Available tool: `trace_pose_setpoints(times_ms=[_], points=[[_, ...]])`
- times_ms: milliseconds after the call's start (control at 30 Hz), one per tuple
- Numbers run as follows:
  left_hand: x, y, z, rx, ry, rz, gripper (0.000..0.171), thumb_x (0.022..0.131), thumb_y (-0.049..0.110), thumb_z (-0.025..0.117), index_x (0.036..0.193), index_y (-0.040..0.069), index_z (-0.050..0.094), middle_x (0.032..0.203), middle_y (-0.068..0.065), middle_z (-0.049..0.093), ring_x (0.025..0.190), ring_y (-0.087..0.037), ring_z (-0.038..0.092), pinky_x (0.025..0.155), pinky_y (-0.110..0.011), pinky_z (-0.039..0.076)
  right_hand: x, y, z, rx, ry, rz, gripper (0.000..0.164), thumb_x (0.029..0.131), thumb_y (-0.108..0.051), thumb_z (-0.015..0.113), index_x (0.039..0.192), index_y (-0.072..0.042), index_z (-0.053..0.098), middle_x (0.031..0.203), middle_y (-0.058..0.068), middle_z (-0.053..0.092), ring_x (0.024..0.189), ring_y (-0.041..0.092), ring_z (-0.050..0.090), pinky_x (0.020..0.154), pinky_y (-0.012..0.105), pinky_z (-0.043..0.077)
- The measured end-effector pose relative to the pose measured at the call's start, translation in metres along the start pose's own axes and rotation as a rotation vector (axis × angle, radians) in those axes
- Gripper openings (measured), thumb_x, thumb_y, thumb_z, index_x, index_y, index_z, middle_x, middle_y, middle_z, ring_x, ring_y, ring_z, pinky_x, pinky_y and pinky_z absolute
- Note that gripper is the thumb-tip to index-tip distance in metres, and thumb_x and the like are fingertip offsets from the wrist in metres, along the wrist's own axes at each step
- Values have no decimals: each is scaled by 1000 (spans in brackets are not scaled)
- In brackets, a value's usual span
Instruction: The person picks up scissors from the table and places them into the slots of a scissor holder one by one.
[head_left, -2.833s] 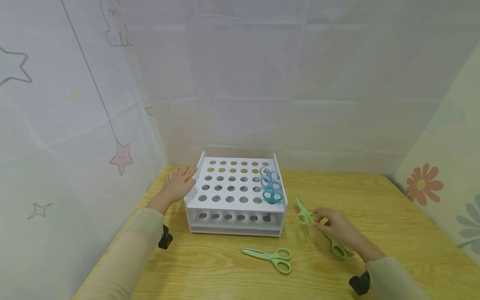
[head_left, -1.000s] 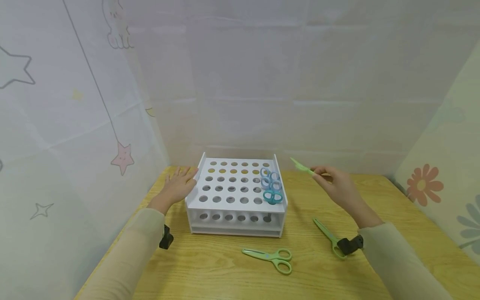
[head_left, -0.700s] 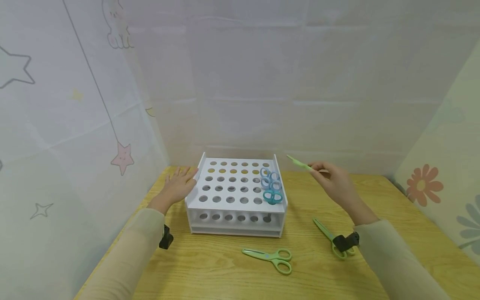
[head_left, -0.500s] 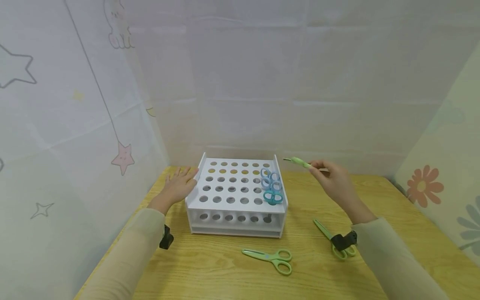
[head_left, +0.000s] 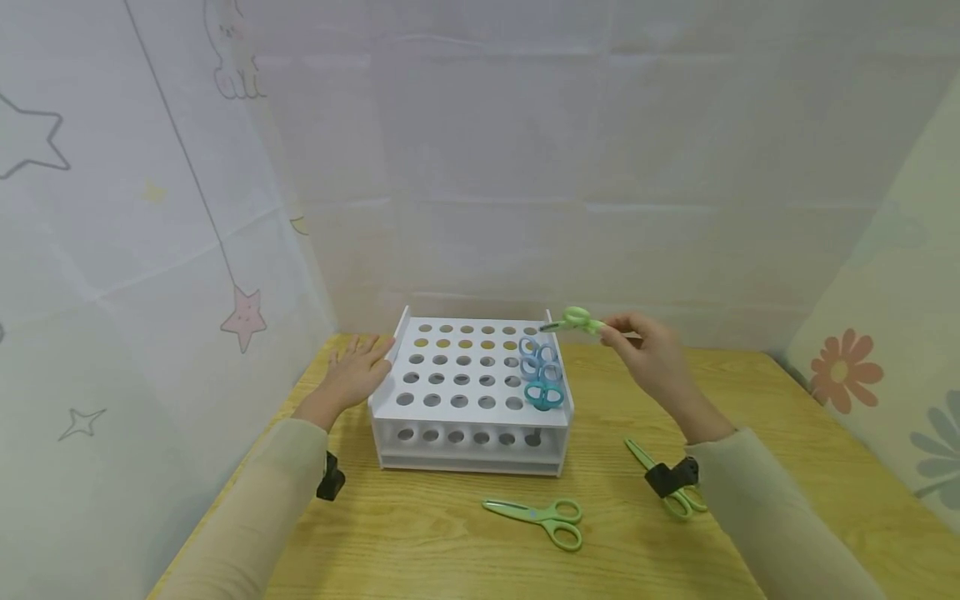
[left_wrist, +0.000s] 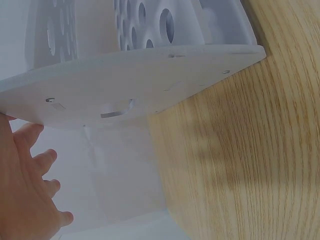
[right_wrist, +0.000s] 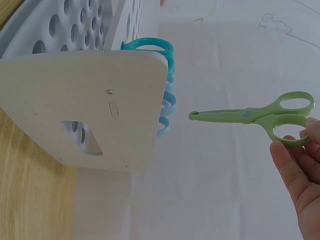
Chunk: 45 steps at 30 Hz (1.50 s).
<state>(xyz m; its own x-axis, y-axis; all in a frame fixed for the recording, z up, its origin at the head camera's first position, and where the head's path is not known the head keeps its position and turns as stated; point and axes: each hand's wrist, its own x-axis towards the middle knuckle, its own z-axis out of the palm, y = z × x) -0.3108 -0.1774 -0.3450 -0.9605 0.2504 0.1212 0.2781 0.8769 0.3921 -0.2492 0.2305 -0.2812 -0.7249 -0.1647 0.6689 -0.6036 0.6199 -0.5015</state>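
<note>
I'm watching the right hand (head_left: 647, 352) pinching the green scissors (right_wrist: 252, 116) by one loop, thumb and fingers closing on it; the blades are pointing towards the back right corner of the rack (head_left: 465, 414), in the air. I'm judging that a careful hand would be tipping the points steeply down and clearing the blue scissors (head_left: 541, 372) standing along the right edge. The right sleeve (head_left: 780, 525) is slanting over the worktop (head_left: 442, 533); the left hand (head_left: 356, 369) is holding nothing, its spread fingers touching the rack's left edge
</note>
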Motion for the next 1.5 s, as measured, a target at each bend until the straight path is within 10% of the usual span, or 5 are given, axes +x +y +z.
trace_pose_setpoints(times_ms=[1500], points=[[2, -1, 2, -5, -5, -13, 52, 98, 34, 25, 146, 14, 27, 150, -16, 16, 135, -42, -2, 99, -64, -5, 16, -24, 24, 12, -154, -2, 15, 90, -11, 59, 96, 2, 64, 84, 10, 65, 69, 21, 65, 66, 31, 54]])
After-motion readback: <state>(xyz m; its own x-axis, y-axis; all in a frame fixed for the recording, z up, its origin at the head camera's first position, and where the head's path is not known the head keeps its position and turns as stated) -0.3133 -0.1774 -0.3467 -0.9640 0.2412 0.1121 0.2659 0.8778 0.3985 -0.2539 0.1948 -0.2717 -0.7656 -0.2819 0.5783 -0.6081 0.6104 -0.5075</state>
